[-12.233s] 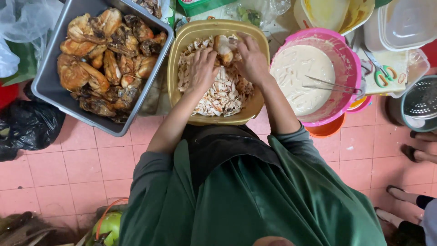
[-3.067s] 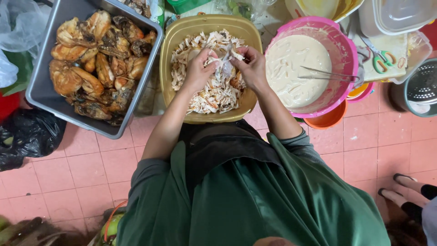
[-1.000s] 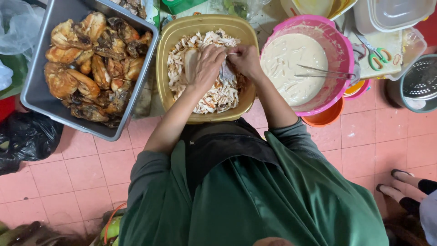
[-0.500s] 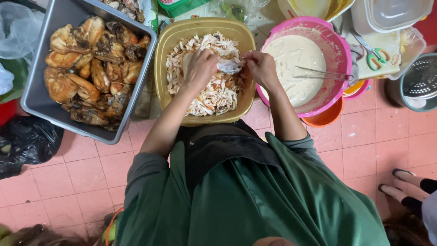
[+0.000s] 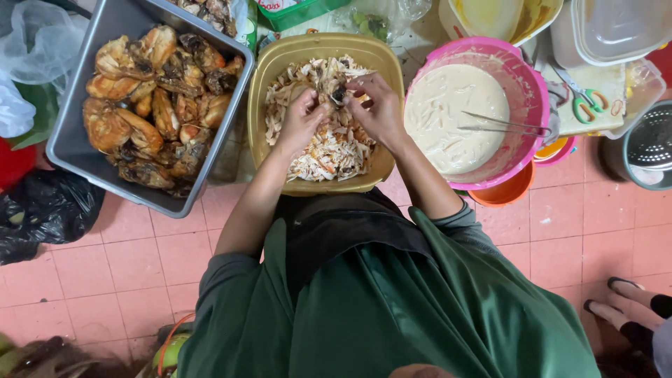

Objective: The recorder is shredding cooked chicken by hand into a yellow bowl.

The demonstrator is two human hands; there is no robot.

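Over the yellow tub (image 5: 259, 105), the left hand (image 5: 301, 119) and right hand (image 5: 374, 105) are pinching one dark chicken piece (image 5: 338, 92) together, adding to an already deep heap of shreds (image 5: 329, 150), while many roasted pieces (image 5: 150, 105) are waiting in the grey tray (image 5: 77, 147) at left.

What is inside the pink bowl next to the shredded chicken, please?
The pink bowl holds a pale, creamy batter-like liquid, with metal tongs resting across it. Whatever lies below the surface is covered by the liquid.

Mustard-yellow tub (image 5: 260, 91), pink bowl (image 5: 533, 91)
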